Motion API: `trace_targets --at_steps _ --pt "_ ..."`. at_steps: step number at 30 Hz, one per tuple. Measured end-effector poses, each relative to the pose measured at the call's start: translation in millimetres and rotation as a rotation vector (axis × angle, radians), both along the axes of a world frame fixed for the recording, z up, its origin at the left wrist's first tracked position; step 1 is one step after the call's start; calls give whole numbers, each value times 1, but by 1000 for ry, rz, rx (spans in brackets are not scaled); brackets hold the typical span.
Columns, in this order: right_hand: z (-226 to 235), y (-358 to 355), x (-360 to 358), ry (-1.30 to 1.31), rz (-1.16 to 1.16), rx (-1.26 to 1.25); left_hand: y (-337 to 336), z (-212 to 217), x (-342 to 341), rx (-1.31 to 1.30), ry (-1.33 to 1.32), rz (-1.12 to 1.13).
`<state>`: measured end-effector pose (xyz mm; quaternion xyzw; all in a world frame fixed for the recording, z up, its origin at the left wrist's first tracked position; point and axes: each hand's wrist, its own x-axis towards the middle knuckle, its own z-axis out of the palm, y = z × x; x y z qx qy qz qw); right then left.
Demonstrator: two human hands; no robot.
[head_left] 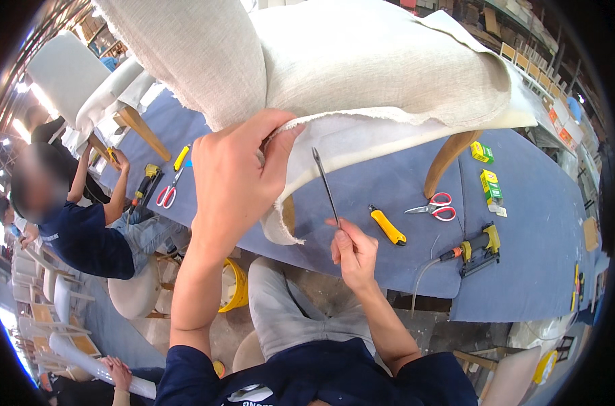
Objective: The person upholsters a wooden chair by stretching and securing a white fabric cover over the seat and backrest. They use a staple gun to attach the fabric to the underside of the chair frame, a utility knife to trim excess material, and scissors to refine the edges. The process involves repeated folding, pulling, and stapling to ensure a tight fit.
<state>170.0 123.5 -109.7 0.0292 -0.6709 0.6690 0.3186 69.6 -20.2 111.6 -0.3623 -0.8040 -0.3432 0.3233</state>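
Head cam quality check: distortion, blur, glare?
Head view: strong fisheye, the blue table edge bows and the corners vignette black; the left hand on the beige fabric and the right hand holding the thin metal tool are sharp; bright glare at the left rim.

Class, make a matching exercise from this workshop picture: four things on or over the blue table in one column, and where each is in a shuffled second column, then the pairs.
1. thin metal tool
2. beige fabric
3. yellow utility knife
4. staple gun

A. on an air hose
B. pinched by left hand
C. left of red-handled scissors
D. in right hand

Pairs: 1-D, 2-B, 3-C, 4-A
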Motion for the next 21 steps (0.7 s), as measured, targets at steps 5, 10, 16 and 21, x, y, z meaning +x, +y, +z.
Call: trace_targets --at_steps 5,10,16,21 --pt "17 0 -10 -78 32 -21 -2 -3 1 -6 -26 -15" --pt "26 2 -26 -30 79 -50 -5 -26 -2 -47 325 -109" --pt "5 11 -44 26 165 -121 -10 -67 -14 -24 566 -125" --pt "-3 13 -47 82 148 -107 -7 -73 -18 24 556 -151"
